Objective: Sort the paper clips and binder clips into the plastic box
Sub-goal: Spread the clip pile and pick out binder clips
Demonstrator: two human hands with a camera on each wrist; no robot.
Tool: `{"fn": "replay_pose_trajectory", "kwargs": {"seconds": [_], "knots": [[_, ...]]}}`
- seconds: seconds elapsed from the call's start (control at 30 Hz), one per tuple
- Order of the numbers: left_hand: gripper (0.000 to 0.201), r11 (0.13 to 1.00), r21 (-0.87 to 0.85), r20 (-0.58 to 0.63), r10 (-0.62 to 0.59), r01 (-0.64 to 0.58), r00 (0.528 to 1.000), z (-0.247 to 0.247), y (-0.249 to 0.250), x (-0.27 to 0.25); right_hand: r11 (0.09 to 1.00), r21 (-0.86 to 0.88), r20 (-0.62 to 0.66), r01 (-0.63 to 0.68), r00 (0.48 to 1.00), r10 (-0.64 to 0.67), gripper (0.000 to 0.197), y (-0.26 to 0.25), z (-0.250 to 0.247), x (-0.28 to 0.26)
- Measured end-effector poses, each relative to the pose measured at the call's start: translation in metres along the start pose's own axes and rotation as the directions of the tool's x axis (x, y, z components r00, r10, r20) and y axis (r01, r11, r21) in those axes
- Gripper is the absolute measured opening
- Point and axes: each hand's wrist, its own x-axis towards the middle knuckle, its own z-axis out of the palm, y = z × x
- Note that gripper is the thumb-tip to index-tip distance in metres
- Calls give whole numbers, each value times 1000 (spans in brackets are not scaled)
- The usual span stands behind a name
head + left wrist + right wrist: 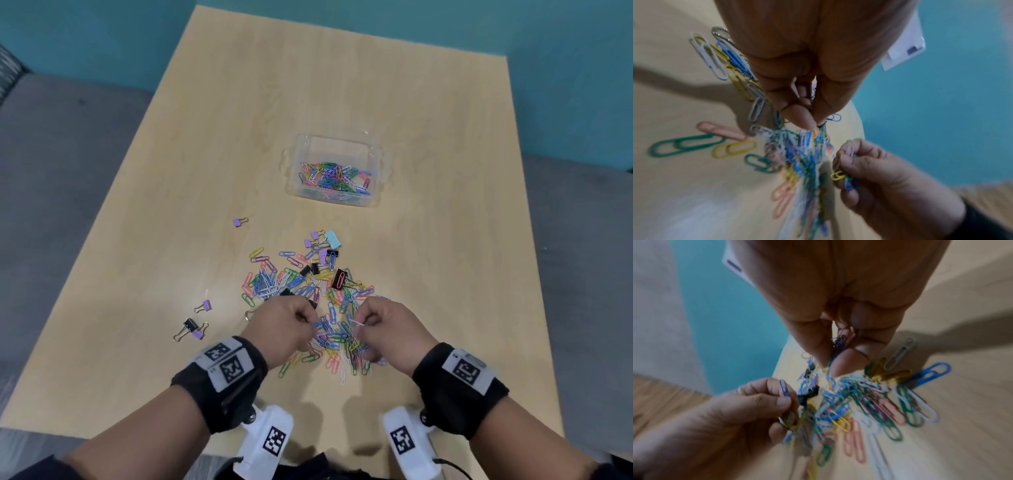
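A heap of coloured paper clips (308,291) mixed with black and purple binder clips (339,278) lies on the wooden table. Beyond it stands the clear plastic box (375,202) with paper clips inside. My left hand (310,329) is curled at the heap's near end and pinches a few paper clips (786,417) between thumb and fingers. My right hand (359,329) sits close beside it, fingers curled round a small bunch of paper clips (841,340). In the left wrist view, my left hand (809,120) pinches over the heap while the right hand (844,168) holds yellow and blue clips (842,178).
Stray binder clips lie left of the heap: a purple one (239,222) farther back, another purple one (203,306), and a black and purple pair (191,329) near the left edge. A light blue binder clip (333,238) lies at the heap's far end. The table (411,102) stretches past the box.
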Motion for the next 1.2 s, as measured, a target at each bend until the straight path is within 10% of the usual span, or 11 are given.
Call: {"fn": "replay_pose_trajectory", "kwargs": {"seconds": [0.27, 0.73, 0.9, 1.07, 1.2], "knots": [[20, 940, -340, -80, -9, -19, 997, -53, 66, 52, 936, 348, -42, 59, 998, -48, 25, -69, -42, 50], [19, 969, -49, -308, 216, -242, 927, -72, 161, 151, 959, -207, -285, 195, 925, -249, 12, -182, -64, 139], [35, 884, 409, -344, 380, -227, 859, -79, 116, 114, 705, -678, -212, 207, 863, -458, 34, -138, -51, 97], [45, 602, 768, 40, 298, -220, 954, -44, 56, 73, 383, -878, 135, 287, 916, -377, 53, -77, -9, 57], [55, 382, 898, 117, 272, -219, 955, -32, 40, 68, 266, -920, 178, 289, 911, -372, 66, -63, 3, 57]]}}
